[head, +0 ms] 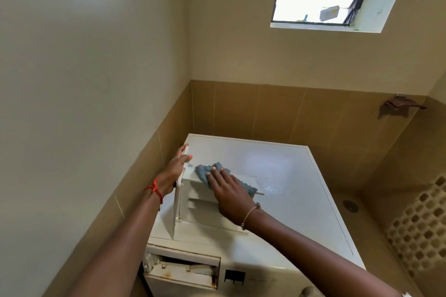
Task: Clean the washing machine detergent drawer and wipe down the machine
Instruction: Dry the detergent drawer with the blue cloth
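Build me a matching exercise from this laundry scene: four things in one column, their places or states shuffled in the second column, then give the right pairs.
Column 1
1. blue cloth
2. detergent drawer
3. drawer slot
4. left hand

Column 2
A. open in the front of the washing machine, with the drawer out
B. gripping the drawer's front panel
C. pressed under the flat fingers of the right hand
D. standing on the machine's top

Pairs: 1-C; 2-D; 3-A; 4-B
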